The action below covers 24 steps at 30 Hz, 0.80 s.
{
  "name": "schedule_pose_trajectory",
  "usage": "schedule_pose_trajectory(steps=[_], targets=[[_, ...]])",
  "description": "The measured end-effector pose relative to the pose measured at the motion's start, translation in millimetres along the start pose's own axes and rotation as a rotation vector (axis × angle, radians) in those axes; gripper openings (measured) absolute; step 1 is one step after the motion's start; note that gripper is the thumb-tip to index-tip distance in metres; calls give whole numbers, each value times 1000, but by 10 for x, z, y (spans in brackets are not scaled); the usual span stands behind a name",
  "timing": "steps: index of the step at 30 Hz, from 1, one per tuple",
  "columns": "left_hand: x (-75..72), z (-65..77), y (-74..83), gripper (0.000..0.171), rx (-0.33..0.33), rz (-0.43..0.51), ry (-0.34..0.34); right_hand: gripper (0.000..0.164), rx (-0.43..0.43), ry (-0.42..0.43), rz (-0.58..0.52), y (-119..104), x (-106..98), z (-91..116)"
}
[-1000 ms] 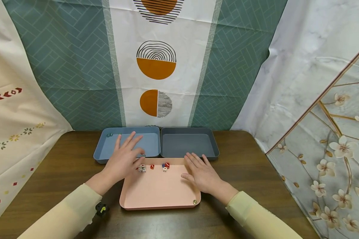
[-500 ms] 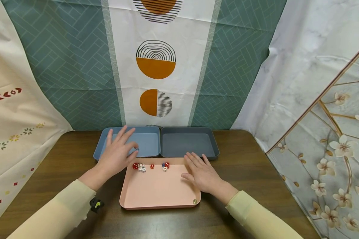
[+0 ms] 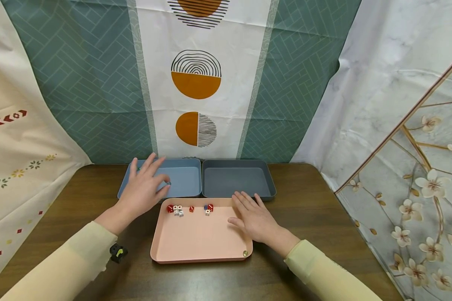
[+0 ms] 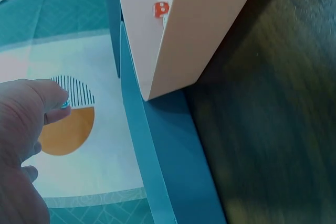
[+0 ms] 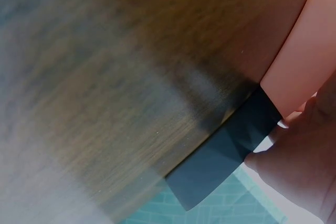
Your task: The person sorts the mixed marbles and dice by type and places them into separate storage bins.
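Observation:
My left hand (image 3: 143, 188) is over the light blue tray (image 3: 185, 177), pinching a small shiny blue-green bead (image 4: 65, 104) between thumb and index finger. The other fingers of that hand are spread. My right hand (image 3: 254, 219) lies with fingers extended over the right rim of the pink tray (image 3: 201, 240). Along the far side of the pink tray are a large red die (image 3: 170, 208), several white dice (image 3: 178, 210), a small red die (image 3: 191, 209), and a blue bead (image 3: 206, 207) beside another red die (image 3: 210, 207). A greenish bead (image 3: 245, 253) sits in the near right corner.
A dark grey tray (image 3: 237, 182) stands right of the light blue one, behind the pink tray. All three are on a brown wooden table (image 3: 305, 200). Patterned cloths (image 3: 98, 83) hang behind and at both sides. Green bits show behind my left fingers.
My left hand has moved left and away from me, from the pink tray's far left corner to over the light blue tray, carrying the bead. The right hand has stayed still.

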<state>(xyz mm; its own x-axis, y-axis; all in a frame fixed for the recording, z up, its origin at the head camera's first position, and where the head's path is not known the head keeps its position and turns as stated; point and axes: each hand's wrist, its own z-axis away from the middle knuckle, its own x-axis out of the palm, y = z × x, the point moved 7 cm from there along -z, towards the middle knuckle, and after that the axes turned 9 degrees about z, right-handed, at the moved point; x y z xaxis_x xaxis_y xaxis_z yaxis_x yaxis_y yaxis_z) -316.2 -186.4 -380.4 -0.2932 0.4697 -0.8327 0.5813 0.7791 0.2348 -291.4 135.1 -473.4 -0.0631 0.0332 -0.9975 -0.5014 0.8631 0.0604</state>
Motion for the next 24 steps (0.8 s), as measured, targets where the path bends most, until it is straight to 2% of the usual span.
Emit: schedule_pose_trajectory(steps=[11, 24], targets=[[-97, -37, -159, 12, -15, -24, 18, 83, -3, 0, -8, -1, -8, 5], [-159, -107, -424, 12, -108, -34, -12, 82, -16, 18, -2, 0, -19, 3]])
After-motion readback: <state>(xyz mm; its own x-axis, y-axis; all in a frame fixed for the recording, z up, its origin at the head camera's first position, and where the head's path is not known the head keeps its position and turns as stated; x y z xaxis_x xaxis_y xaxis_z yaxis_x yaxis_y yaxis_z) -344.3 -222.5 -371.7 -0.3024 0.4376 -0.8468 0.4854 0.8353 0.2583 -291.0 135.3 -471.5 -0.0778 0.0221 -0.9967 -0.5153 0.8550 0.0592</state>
